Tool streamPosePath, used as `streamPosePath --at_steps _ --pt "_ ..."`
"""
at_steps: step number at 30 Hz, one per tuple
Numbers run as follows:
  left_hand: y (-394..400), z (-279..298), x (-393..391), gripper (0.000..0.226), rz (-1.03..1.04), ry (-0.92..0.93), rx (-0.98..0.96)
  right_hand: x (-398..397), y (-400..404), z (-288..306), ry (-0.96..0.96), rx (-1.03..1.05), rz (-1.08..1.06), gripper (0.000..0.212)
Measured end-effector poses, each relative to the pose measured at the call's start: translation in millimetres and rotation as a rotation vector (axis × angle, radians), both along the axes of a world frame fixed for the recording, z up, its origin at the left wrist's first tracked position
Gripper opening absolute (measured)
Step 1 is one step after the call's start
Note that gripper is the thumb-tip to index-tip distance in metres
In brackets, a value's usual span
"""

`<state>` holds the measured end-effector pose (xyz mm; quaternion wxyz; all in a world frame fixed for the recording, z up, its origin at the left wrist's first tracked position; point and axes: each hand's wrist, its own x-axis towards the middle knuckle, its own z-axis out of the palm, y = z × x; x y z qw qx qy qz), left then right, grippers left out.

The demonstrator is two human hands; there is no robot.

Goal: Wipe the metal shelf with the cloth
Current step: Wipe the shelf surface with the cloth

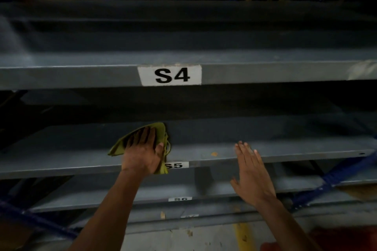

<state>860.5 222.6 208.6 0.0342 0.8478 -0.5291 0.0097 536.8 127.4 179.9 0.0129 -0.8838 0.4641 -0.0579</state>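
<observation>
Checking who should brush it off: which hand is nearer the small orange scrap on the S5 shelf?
Right. The right hand hovers beside the scrap; the left hand presses the cloth farther left.

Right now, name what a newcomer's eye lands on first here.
The white S4 label on the upper grey shelf edge stands out most. Below it, the left hand presses a green cloth onto the S5 shelf, while the right hand hovers open beside it.

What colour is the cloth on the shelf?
Olive green cloth, seen in the head view.
</observation>
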Motion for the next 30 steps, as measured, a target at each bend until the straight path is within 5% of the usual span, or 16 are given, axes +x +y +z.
streamPosePath --at_steps 7,13,21,26,30 --pt "-27.1 -0.8 -28.8 0.07 0.094 0.038 0.037 -1.9 -5.5 -2.1 0.002 0.021 0.053 0.119" --pt "-43.5 6.3 -79.2 0.066 -0.039 -0.003 0.027 -0.1 -9.1 -4.1 0.04 -0.002 0.07 0.118" --pt "-6.9 6.9 -20.4 0.079 0.076 0.022 0.003 -2.5 -16.0 -12.1 -0.011 0.036 0.109 0.116" --pt "-27.1 2.3 -12.6 0.064 0.174 0.054 0.019 -2.1 -16.4 -14.3 -0.039 0.045 0.129 0.122" --pt "-56.6 1.9 -35.5 0.061 0.054 0.021 0.05 -2.5 -16.7 -11.0 -0.004 0.062 0.135 0.121"
